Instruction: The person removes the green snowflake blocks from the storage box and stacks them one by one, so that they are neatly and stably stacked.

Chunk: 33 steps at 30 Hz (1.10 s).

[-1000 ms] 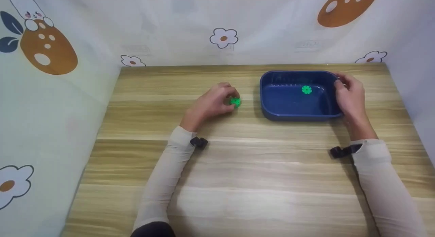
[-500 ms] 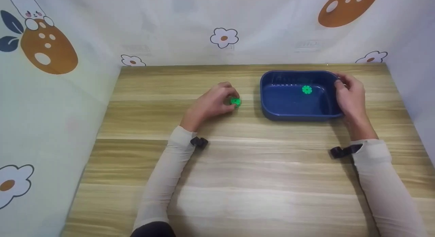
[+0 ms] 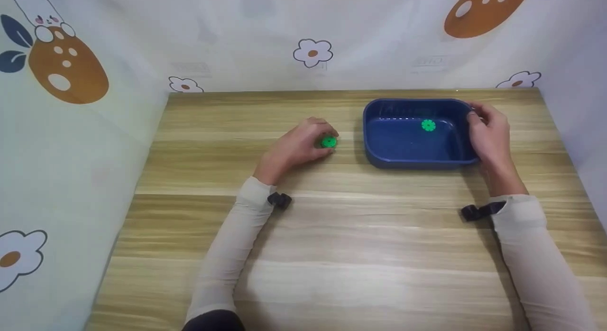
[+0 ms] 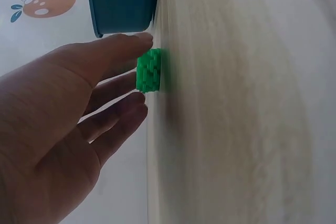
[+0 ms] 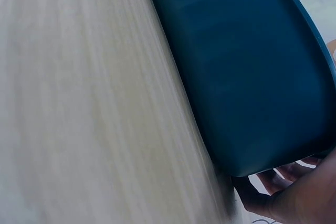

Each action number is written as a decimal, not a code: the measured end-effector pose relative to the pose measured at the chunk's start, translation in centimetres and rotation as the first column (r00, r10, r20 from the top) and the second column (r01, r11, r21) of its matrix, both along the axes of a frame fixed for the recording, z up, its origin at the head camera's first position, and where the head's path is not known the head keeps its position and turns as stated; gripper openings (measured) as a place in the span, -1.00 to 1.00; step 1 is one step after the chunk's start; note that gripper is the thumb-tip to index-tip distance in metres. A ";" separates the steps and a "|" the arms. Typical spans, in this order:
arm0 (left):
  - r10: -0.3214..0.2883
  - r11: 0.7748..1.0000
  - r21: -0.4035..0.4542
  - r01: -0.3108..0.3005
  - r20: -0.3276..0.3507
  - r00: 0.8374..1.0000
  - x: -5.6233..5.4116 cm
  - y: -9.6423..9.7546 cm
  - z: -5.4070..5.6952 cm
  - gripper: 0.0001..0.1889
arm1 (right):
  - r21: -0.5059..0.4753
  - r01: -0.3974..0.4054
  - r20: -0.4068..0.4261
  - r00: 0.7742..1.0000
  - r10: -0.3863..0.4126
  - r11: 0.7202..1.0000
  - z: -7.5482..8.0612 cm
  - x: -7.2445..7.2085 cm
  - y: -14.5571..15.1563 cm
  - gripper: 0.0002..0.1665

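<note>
A small stack of green notched plastic discs [image 3: 329, 142] stands on the wooden table, left of a dark blue rectangular bin [image 3: 419, 162]. My left hand [image 3: 303, 143] is spread around the stack. In the left wrist view the thumb lies above the green stack [image 4: 149, 70] and the fingertips below, with a gap showing on the finger side. My right hand [image 3: 491, 132] grips the bin's right end, thumb at the rim and fingers on the outer wall. One more green notched disc [image 3: 428, 125] lies inside the bin. The right wrist view shows the bin's side wall [image 5: 247, 77].
The wood-grain table [image 3: 341, 236] runs up to a patterned white back wall [image 3: 246, 41]. Similar walls stand at the left and right sides. A small black camera [image 3: 280, 200] sits on the left wrist and another black camera [image 3: 481, 211] on the right.
The left fingers and thumb have spread apart a little around the green stack, which stays in place and shows more clearly. My right hand and the bin have not moved.
</note>
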State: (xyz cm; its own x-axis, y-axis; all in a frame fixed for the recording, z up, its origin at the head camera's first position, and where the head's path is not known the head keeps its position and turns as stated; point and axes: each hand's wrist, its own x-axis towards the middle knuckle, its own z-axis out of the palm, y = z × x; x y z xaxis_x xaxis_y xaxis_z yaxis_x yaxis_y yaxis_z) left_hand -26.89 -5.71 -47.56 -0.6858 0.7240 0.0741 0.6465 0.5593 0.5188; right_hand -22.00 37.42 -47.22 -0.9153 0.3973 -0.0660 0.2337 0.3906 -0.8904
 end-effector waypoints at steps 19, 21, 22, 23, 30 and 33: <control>0.006 1.000 -0.004 -0.006 -0.008 1.000 0.0 0.4 0.5 -0.60 | 0.021 -0.001 -0.037 0.999 0.002 1.000 -0.2 -0.1 0.1 -0.51; 0.006 1.000 0.001 -0.006 -0.028 1.000 0.1 0.7 0.8 -0.61 | 0.027 0.000 -0.039 0.999 0.001 1.000 -0.2 -0.1 0.0 -0.51; 0.009 1.000 0.009 -0.009 -0.039 0.999 0.1 0.9 1.0 -0.61 | 0.029 0.001 -0.037 0.999 0.000 1.000 -0.2 -0.2 0.0 -0.50; 0.013 1.000 0.019 -0.013 -0.046 0.999 0.2 1.0 1.2 -0.62 | 0.030 0.001 -0.034 0.999 0.000 1.000 -0.2 -0.2 -0.1 -0.50; 0.048 0.994 0.101 -0.038 -0.093 0.994 0.5 2.6 1.9 -0.65 | 0.037 -0.005 -0.026 1.000 0.006 0.999 -0.1 -0.1 0.0 -0.50; 0.059 0.991 0.129 -0.044 -0.122 0.991 0.4 3.6 1.9 -0.66 | 0.056 -0.009 -0.030 0.999 0.011 0.998 -0.1 -0.1 0.0 -0.50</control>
